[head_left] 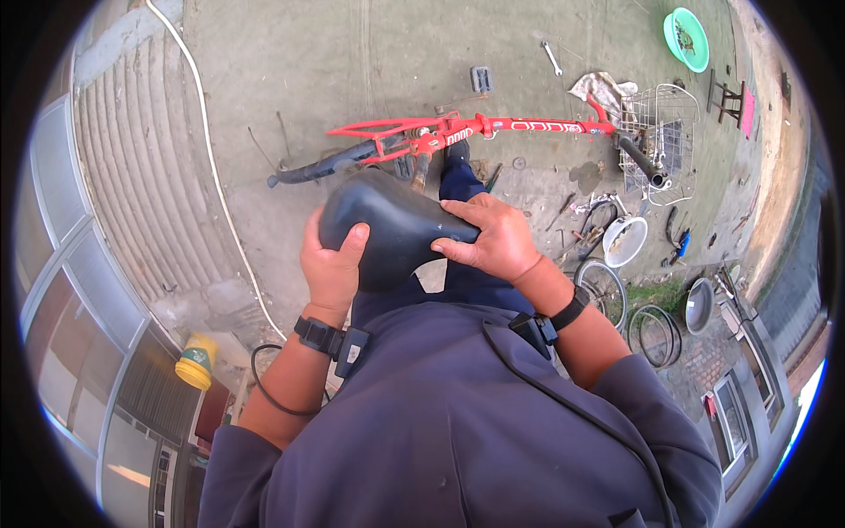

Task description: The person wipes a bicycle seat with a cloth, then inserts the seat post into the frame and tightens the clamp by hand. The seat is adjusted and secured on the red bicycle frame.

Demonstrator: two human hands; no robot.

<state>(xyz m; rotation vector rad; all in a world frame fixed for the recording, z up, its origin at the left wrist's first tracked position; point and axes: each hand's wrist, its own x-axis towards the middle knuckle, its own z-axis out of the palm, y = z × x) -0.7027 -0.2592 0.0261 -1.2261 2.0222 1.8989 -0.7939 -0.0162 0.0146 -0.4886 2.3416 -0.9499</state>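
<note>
Between my two hands is a black bicycle saddle (pixel 387 224), its wide rear to the left and its narrow nose to the right. My left hand (pixel 334 260) grips the wide end, thumb on top. With my right hand (pixel 493 236) I hold the nose, the thumb and fingers around it. Just beyond the saddle lies a red bicycle frame (pixel 537 126) with a black rear mudguard (pixel 326 165). The saddle hides part of the frame's near side. What is under the saddle is hidden.
Right of the frame stands a wire basket (pixel 682 132) by a cloth (pixel 603 91). A wrench (pixel 552 58) and a pedal (pixel 481 79) lie beyond. Tools surround a white basin (pixel 625 241). A green basin (pixel 695 40) is far right; a hose (pixel 211 150) runs down the left.
</note>
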